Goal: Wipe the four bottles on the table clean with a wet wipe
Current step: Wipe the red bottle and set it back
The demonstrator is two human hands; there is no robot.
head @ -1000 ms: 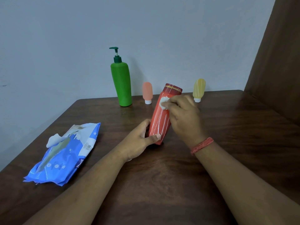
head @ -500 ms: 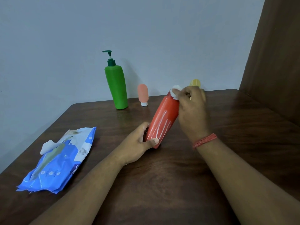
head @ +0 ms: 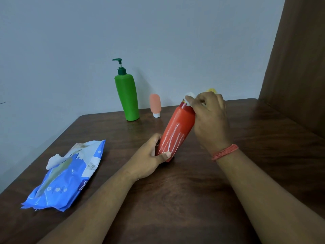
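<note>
A dark wooden table (head: 175, 199) stands against a plain grey wall, with a brown panel at the right. On the blue wipe pack (head: 70, 175) only the letters "meg" can be read. The left hand (head: 149, 157) grips the base of the tilted red bottle (head: 177, 131), while the right hand (head: 209, 117) pinches a white wet wipe (head: 189, 95) at its top, hiding most of a yellow bottle (head: 211, 90).

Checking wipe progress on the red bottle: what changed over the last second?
The right hand slid the wet wipe from the upper body of the red bottle up to its cap. The left hand kept gripping the base. Green pump bottle, pink bottle and wipes pack stayed put.
</note>
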